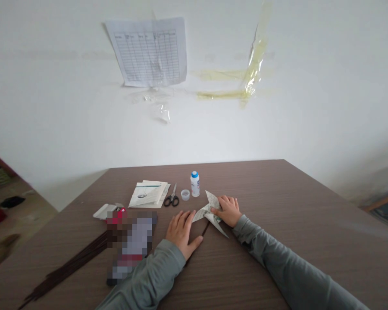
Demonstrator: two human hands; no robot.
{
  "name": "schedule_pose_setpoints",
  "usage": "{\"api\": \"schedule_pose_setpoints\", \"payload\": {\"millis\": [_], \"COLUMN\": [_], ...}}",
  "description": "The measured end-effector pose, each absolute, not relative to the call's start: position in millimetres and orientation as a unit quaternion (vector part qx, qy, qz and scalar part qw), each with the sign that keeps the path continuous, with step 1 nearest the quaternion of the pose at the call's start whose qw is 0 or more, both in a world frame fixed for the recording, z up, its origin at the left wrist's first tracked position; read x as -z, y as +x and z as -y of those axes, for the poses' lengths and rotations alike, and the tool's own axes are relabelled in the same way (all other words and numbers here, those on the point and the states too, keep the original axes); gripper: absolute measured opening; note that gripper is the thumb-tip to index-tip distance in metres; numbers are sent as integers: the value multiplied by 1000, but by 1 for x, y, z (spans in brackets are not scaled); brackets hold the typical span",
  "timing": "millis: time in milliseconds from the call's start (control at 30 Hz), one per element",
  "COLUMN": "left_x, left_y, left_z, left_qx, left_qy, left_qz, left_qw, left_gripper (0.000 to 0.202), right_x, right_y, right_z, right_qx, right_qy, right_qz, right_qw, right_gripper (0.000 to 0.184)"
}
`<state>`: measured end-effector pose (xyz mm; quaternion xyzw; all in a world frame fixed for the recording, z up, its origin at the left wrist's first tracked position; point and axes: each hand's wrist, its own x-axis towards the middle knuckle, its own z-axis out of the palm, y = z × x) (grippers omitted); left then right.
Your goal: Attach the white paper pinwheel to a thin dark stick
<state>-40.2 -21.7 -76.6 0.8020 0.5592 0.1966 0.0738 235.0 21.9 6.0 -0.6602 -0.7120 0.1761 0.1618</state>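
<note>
Our right hand (227,209) presses fingers down on the paper pinwheel (209,212); our left hand (182,232) lies flat and open just left of it, perhaps touching one blade; glue bottle (195,184) and scissors (172,198) lie beyond.

Both hands rest on a brown tabletop (278,206). The right hand (228,210) presses on a folded paper pinwheel (210,212), and a thin dark stick (205,228) shows beneath it. The left hand (182,230) lies flat, fingertips touching the pinwheel's left point. Behind them stand a glue bottle (195,184) and its cap (185,195), with scissors (172,198) and papers (148,194) to the left. A bundle of sticks (67,269) lies at the near left edge.
</note>
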Motion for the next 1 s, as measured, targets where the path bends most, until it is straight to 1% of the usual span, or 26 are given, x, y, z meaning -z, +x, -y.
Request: {"api": "schedule_pose_setpoints", "payload": {"millis": [200, 267, 367, 433, 500, 600, 700, 733, 833, 900, 1000], "left_x": [76, 77, 83, 88, 93, 94, 87, 82, 66, 56, 47], "left_y": [-38, -39, -41, -45, -49, -57, -63, -64, -67, -67, -66], "left_z": [27, 27, 25, 21, 14, 7, 9, 12, 20, 21, 19], "left_qx": [-198, -197, -211, -232, -255, -265, -233, -218, -173, -143, -113], "left_qy": [797, 797, 795, 793, 793, 802, 805, 805, 813, 814, 811], "left_qz": [-566, -566, -565, -560, -550, -534, -544, -551, -555, -562, -572], "left_qw": [76, 72, 65, 59, 54, 48, 34, 28, 25, 30, 40], "left_gripper": [105, 106, 104, 99, 92, 84, 79, 79, 69, 63, 63], "right_x": [-2, -2, -4, -7, -9, -6, 4, 8, 17, 18, 16], "right_y": [232, 233, 238, 244, 250, 255, 253, 251, 245, 242, 244], "right_z": [-21, -21, -18, -15, -8, 7, 24, 29, 41, 43, 41], "right_qx": [-171, -175, -178, -165, -135, -67, 18, 45, 90, 93, 80], "right_qy": [-663, -659, -644, -632, -609, -548, -437, -399, -325, -310, -316], "right_qz": [705, 701, 701, 703, 712, 753, 813, 832, 871, 886, 895], "right_qw": [187, 209, 249, 281, 323, 360, 384, 383, 358, 331, 306], "right_gripper": [35, 39, 51, 57, 58, 46, 29, 26, 21, 17, 16]}}
